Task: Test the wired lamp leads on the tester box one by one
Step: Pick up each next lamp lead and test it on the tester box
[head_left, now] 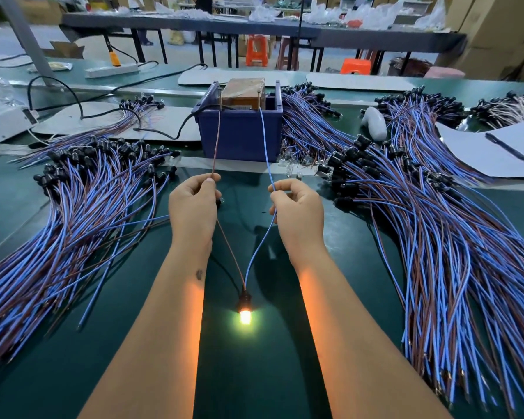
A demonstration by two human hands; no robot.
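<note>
My left hand (193,207) pinches the brown lead (216,140), which runs up to the tester box (243,93) set in a blue bin (239,131). My right hand (297,208) pinches the blue lead (265,140), whose far end also reaches the tester box. Both leads drop back between my forearms to a black lamp socket (244,299) near me. Its bulb (245,316) glows bright yellow-green on the green table.
Big piles of blue-and-brown wired sockets lie on the left (82,207) and right (436,225) of the green table (254,373). A sheet of paper with a pen (507,147) is at the right. A black cable (176,133) runs leftward from the bin.
</note>
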